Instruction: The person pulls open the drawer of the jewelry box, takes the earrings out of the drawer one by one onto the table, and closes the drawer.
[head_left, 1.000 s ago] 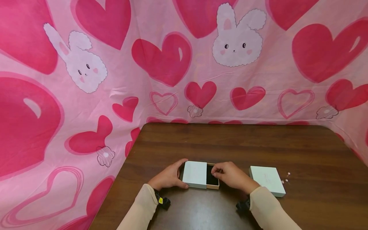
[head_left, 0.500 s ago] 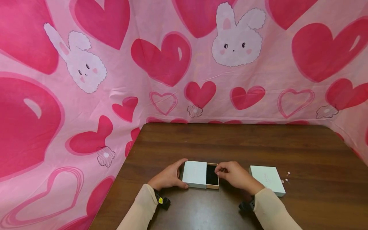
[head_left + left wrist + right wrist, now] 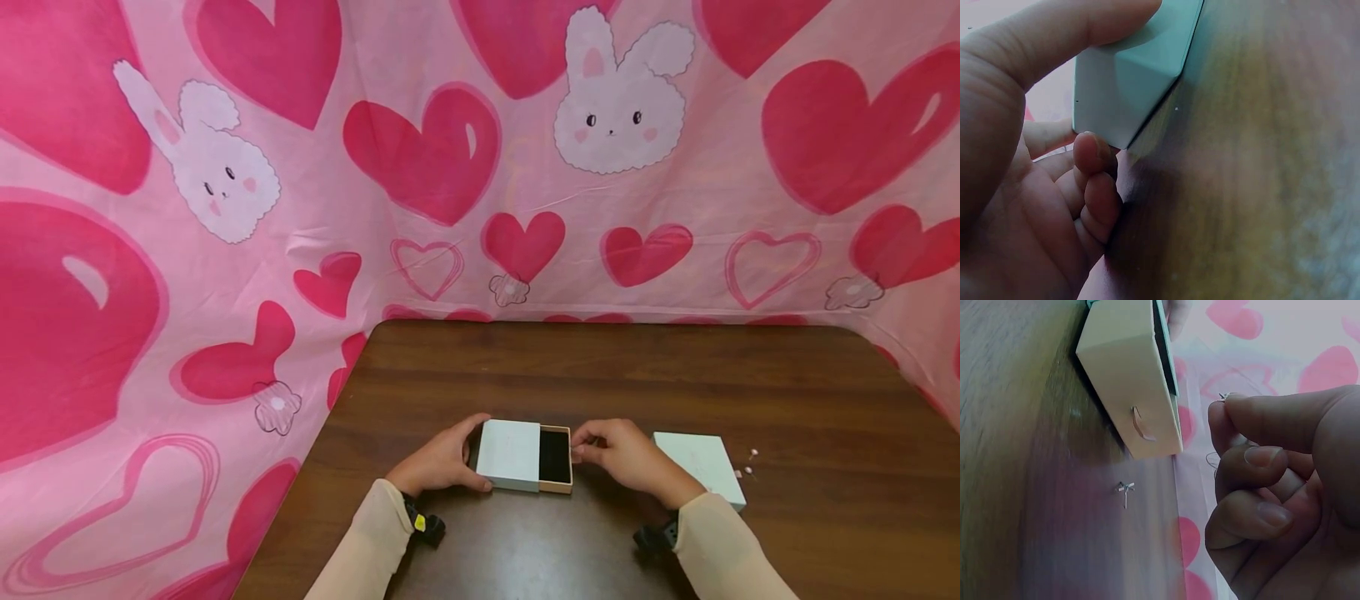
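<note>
My left hand [image 3: 442, 457] grips the pale mint sleeve [image 3: 508, 454] of a small jewelry box, thumb on the near side and fingers at the far side. The box's drawer [image 3: 555, 458] is partly pulled out to the right and shows a black lining. In the right wrist view the drawer's front has a small ribbon pull [image 3: 1141, 425]. My right hand [image 3: 622, 454] is just right of the drawer. Between its thumb and index finger it pinches a tiny silver earring [image 3: 1224, 397], mostly hidden. A bow-shaped stud earring [image 3: 1125, 487] lies on the table by the drawer front.
A second mint box [image 3: 701, 467] lies to the right, partly behind my right forearm. Beside it are small pale pink pieces [image 3: 753, 452]. The brown wooden table [image 3: 600, 367] meets a pink heart-and-rabbit cloth [image 3: 645, 200] at the back and left.
My right hand has drawn back to the right, from over the black lining to just outside the drawer. My left hand and both boxes have stayed in place.
</note>
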Demonstrator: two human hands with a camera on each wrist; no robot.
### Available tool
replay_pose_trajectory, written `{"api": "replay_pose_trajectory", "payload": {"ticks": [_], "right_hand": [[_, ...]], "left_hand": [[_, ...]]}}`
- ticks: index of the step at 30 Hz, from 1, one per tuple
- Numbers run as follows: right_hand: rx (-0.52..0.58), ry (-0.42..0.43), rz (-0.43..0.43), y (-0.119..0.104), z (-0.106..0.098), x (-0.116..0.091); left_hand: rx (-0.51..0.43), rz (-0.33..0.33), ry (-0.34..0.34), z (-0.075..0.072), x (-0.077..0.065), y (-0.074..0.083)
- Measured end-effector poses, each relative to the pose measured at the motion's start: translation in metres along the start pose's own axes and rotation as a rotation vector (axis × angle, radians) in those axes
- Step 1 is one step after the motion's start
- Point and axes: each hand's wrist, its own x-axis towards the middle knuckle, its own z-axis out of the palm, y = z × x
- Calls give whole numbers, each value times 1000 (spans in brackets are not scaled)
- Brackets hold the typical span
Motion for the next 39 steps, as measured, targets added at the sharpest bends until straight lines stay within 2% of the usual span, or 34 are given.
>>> {"api": "replay_pose_trajectory", "payload": {"ticks": [5, 20, 39], "right_hand": [[-50, 24, 18, 1, -2, -1], [-198, 59, 12, 9, -1, -7], [-247, 53, 23, 13, 2, -11]], "left_hand": [[-11, 12, -3, 1, 1, -2], [1, -14, 1, 0, 1, 1], [-31, 9, -6, 0, 2, -2]]}}
